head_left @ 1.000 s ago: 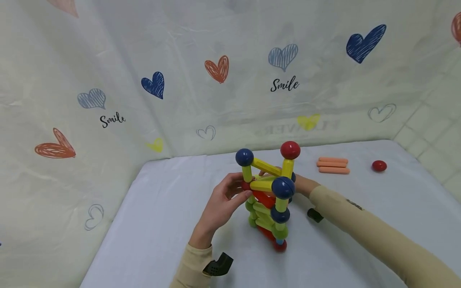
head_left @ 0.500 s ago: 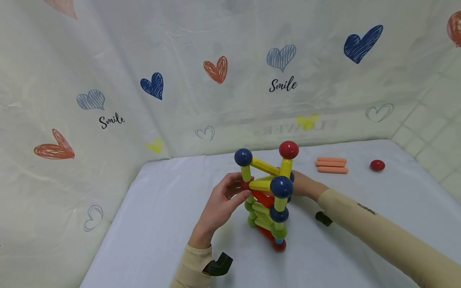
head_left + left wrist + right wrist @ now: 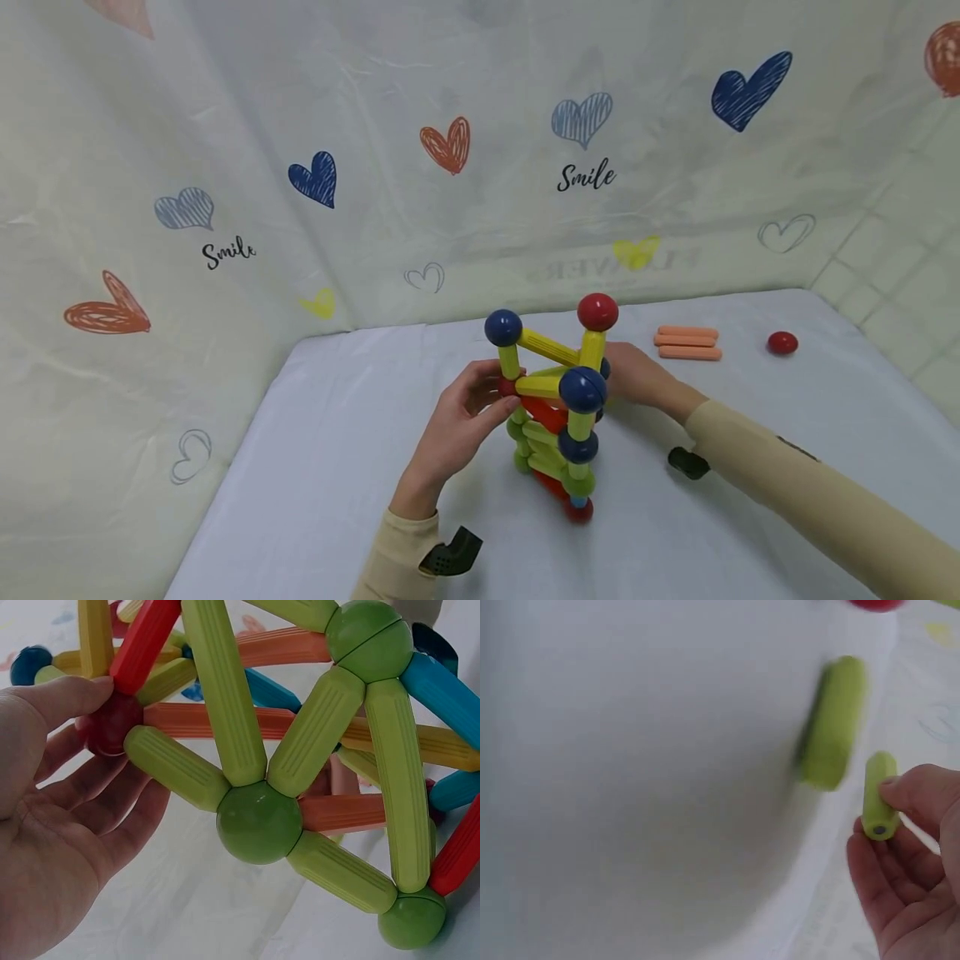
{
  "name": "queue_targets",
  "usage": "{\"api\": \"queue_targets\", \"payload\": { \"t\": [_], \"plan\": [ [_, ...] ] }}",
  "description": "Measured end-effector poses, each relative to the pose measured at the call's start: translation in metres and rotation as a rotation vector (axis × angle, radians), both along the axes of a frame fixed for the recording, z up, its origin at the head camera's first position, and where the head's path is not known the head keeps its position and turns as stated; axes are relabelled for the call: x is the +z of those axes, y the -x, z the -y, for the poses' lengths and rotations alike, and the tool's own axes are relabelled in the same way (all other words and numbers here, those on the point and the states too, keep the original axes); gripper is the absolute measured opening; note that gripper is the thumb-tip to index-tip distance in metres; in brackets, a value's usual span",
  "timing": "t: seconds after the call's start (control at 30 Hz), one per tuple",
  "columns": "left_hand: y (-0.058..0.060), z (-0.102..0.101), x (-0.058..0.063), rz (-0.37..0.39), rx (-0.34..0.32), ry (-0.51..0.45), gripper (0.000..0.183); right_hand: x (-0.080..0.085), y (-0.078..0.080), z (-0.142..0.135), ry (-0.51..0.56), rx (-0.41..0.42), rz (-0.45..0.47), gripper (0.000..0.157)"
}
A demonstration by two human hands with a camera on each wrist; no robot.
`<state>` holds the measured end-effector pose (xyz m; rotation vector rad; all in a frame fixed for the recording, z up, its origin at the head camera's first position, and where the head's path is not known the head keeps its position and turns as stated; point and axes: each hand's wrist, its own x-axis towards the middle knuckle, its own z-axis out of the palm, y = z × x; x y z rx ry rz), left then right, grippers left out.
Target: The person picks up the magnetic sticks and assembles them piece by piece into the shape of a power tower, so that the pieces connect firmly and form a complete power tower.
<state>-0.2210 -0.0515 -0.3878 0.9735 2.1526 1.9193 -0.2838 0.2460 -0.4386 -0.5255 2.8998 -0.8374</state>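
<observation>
A tall structure of magnetic rods and balls [image 3: 582, 389] stands on the table, its upper part yellow and blue with a red ball on top. My left hand [image 3: 453, 433] grips it at a red ball [image 3: 112, 727], thumb and fingers around the ball in the left wrist view. Just behind the structure's right side is my right hand [image 3: 637, 375], its fingers partly hidden in the head view. In the right wrist view that hand pinches a short light-green magnetic rod [image 3: 879, 791] between thumb and fingers, the rod's metal end showing.
Another green rod [image 3: 832, 724], blurred, appears over the white cloth near the right hand. Several orange rods [image 3: 687, 342] lie together at the back right, with a loose red ball [image 3: 782, 342] farther right. A printed curtain [image 3: 375, 167] hangs behind the table.
My right hand has drawn back to the right from behind the structure, and its forearm has shifted right. The left hand keeps its grip on the structure.
</observation>
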Motion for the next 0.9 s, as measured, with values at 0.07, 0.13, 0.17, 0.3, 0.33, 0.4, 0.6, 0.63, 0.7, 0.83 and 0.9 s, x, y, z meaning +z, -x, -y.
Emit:
{"api": "queue_targets", "payload": {
  "t": [0.07,0.13,0.17,0.3,0.33,0.4,0.6,0.63,0.7,0.83,0.9],
  "plan": [
    [0.0,0.0,0.0,0.001,-0.003,-0.002,0.037,0.007,-0.006,-0.003,0.06,-0.039,0.031,0.017],
    [0.0,-0.001,0.0,0.0,-0.003,-0.003,0.037,0.016,-0.014,-0.009,0.163,-0.094,0.114,0.033],
    [0.0,-0.001,0.0,-0.002,-0.005,-0.003,0.037,0.021,-0.019,-0.012,0.213,-0.122,0.161,0.041],
    [0.0,-0.001,0.0,-0.008,-0.002,0.0,0.037,0.045,-0.041,-0.024,0.444,-0.212,0.33,0.068],
    [0.0,-0.001,0.0,-0.009,-0.002,0.0,0.037,0.05,-0.047,-0.026,0.497,-0.222,0.341,0.07],
    [0.0,-0.001,0.0,-0.008,-0.001,0.002,0.037,0.061,-0.058,-0.028,0.6,-0.23,0.347,0.067],
    [-0.001,0.0,0.0,-0.004,0.0,0.002,0.037,0.093,-0.09,-0.018,0.907,-0.182,0.347,0.039],
    [-0.001,0.0,0.0,-0.004,0.0,0.001,0.037,0.098,-0.094,-0.016,0.956,-0.166,0.352,0.033],
    [-0.001,0.0,0.0,-0.004,0.002,0.004,0.036,0.107,-0.102,-0.011,1.044,-0.125,0.361,0.023],
    [-0.001,0.0,0.001,0.001,0.005,0.007,0.036,0.122,-0.114,0.0,1.141,-0.075,0.378,0.019],
    [-0.001,-0.001,0.001,0.002,0.006,0.009,0.036,0.127,-0.117,0.005,1.147,-0.063,0.38,0.019]
  ]
}}
